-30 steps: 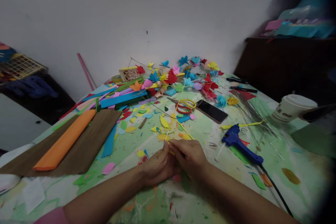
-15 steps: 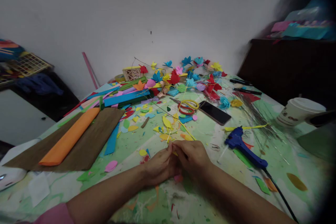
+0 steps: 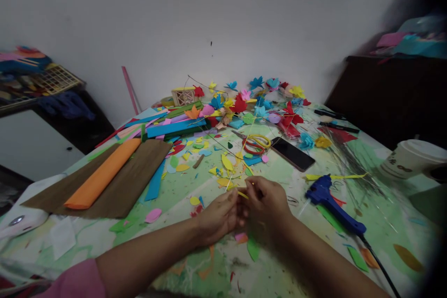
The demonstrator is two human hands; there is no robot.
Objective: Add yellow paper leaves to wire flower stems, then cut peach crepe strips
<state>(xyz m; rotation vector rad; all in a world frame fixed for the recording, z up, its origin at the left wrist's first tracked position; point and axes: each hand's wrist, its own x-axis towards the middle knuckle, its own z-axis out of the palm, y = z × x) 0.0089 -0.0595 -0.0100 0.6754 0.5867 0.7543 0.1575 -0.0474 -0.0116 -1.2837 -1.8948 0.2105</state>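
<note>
Yellow paper strip (image 3: 243, 194), just above the tabletop (image 3: 195, 242), between left hand (image 3: 221, 216) and right hand (image 3: 270, 200). Pinched in the right hand's fingertips, with fingers curled; exact grip partly hidden. In the left hand, thumb and forefinger closed on a thin wire (image 3: 229, 181), other fingers loosely bent. Beyond both, scissors (image 3: 254, 143) with red and yellow handles, touching or just beside a dark phone (image 3: 292, 153). To the right, a blue glue gun (image 3: 335, 205); to the left, an orange paper roll (image 3: 103, 174) on brown paper (image 3: 139, 181).

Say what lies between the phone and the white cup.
Thin dark strands lie there, with a yellow paper flower nearer the phone, in the head view.
</note>
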